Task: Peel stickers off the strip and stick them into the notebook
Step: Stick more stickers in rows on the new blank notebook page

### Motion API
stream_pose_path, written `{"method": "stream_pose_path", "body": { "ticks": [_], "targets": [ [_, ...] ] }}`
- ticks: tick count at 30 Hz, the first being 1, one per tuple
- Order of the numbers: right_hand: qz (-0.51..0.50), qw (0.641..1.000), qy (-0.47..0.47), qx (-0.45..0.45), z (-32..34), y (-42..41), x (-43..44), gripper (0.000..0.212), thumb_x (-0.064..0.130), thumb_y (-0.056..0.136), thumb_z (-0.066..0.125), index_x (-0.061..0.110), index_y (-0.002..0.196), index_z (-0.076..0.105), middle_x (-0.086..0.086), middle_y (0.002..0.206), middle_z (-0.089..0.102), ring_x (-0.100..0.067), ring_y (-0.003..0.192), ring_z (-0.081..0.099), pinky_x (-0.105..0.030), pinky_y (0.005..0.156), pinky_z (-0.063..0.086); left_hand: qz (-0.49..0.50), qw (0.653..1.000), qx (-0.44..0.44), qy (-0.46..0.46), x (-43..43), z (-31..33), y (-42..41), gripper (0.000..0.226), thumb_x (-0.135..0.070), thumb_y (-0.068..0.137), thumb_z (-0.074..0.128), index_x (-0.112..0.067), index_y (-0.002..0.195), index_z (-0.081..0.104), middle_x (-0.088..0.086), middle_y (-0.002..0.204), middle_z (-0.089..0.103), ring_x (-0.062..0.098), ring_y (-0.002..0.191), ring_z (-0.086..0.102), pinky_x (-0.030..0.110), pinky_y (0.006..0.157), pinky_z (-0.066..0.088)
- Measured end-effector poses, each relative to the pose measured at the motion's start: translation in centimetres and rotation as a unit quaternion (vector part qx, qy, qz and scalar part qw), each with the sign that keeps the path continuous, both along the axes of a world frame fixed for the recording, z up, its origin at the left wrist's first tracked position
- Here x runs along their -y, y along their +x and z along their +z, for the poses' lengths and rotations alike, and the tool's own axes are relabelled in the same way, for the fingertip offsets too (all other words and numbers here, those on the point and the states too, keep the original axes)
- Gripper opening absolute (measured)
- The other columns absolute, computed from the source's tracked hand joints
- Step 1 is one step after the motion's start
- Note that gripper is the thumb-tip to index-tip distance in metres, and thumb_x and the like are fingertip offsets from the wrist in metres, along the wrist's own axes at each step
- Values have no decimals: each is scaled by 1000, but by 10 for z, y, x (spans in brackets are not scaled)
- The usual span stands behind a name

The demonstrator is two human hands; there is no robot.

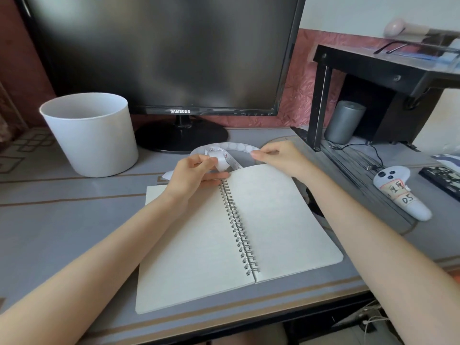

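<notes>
Both forearms are extended forward over the desk (49,220), and both hands are held above the far edge of the notebook (278,220). The left hand (191,174) is raised over the top of the left page, with the wrist bent and the fingers curled; one curled end of the strip (231,146) is gripped between its thumb and fingers. The right hand (281,158) is positioned above the top of the right page, and the other end of the strip is pinched between its thumb and forefinger. The strip is thus suspended between the two hands as a white arc, just beyond the notebook and in front of the monitor (161,53) stand. Round white stickers are seen in a row along the arc; reddish print is present on the part near the left hand but cannot be read. The notebook is laid open and flat on the desk, with blank pages on both sides of the spiral binding (236,227). "SAMSUNG" is printed on the monitor's lower bezel. A white bucket (92,140) is placed to the left of the monitor. A white controller (403,195) is laid to the right, well apart from the notebook; "D5" is handwritten on its label, and the characters above it are not legible.
</notes>
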State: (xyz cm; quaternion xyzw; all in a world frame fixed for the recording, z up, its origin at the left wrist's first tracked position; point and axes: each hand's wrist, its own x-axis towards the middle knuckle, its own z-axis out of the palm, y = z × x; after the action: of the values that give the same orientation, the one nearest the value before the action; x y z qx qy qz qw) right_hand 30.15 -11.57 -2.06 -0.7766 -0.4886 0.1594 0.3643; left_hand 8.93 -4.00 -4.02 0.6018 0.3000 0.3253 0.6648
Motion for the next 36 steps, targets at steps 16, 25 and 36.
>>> {"method": "stream_pose_path", "body": {
  "ticks": [16, 25, 36],
  "targets": [
    [-53, 991, 48, 112, -11, -9, -47, 11, 26, 86, 67, 27, 94, 74, -5, 97, 53, -21, 107, 37, -26, 87, 28, 19, 999, 19, -25, -1, 0, -1, 15, -13, 96, 53, 0, 99, 57, 18, 107, 69, 23, 88, 72, 28, 78, 58],
    [12, 996, 16, 92, 7, -6, -22, 40, 54, 72, 72, 30, 103, 69, 14, 99, 56, -15, 114, 38, -32, 98, 34, 24, 999, 30, -27, -2, 0, -3, 14, -13, 96, 52, 0, 95, 57, 21, 111, 66, 23, 88, 72, 28, 75, 59],
    [-29, 995, 29, 95, -11, 17, -13, 9, 20, 83, 69, 28, 78, 69, 4, 86, 63, -21, 104, 44, -26, 90, 36, 13, 999, 34, -18, -1, 0, -2, 12, -14, 96, 52, -3, 92, 56, 16, 104, 68, 22, 88, 72, 29, 78, 57]
  ]
}}
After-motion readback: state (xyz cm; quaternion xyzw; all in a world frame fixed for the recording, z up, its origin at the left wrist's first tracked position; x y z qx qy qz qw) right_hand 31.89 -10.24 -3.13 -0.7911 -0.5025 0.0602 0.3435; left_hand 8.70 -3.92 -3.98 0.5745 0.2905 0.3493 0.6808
